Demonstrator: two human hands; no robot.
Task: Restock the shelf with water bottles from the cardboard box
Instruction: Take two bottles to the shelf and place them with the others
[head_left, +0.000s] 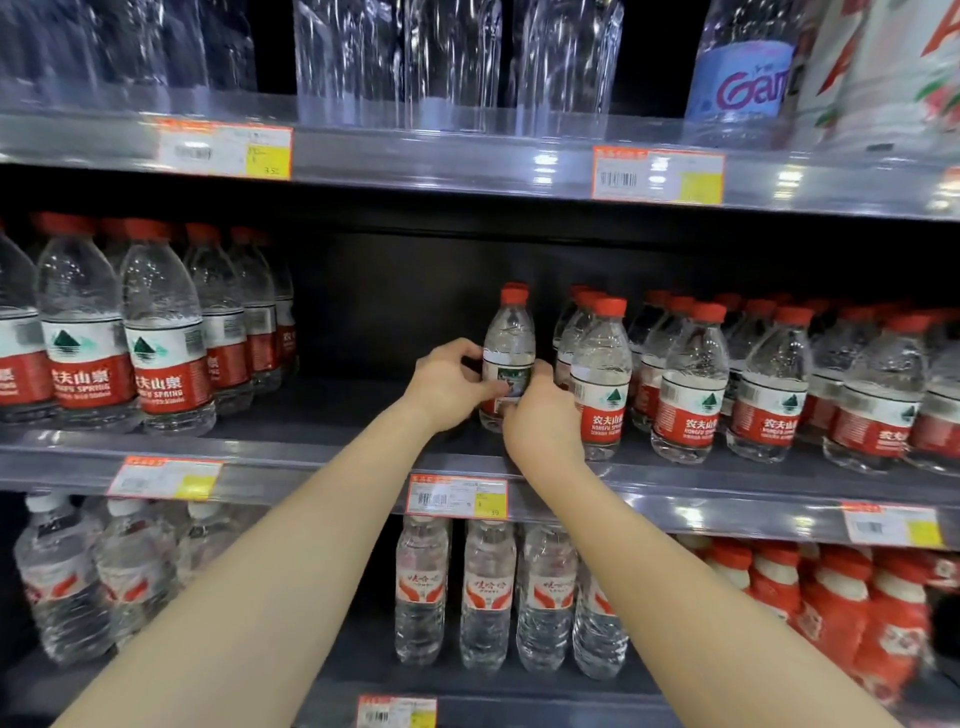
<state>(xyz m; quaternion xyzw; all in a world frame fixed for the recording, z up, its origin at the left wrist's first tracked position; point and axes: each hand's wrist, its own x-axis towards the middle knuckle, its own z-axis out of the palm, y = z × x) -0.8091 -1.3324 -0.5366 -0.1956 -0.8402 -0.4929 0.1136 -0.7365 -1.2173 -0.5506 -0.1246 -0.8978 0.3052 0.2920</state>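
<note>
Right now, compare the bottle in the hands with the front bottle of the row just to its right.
The held bottle stands alone in the open gap, set further back; the front row bottle sits at the shelf edge with others queued behind it.
The held bottle's label is turned so that no brand text shows; the front row bottle's red label faces out.
The left hand and right hand grip the held bottle; nothing touches the front row bottle.
Both stand upright with red caps.

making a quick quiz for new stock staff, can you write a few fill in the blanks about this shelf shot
1. Both hands hold one bottle with a ____ cap.
2. That bottle stands on the ____ of the three shelves in view.
3. The open gap on that shelf lies to the ____ of the held bottle.
4. Each price tag has a ____ corner patch.

Missing words: red; middle; left; yellow
</note>
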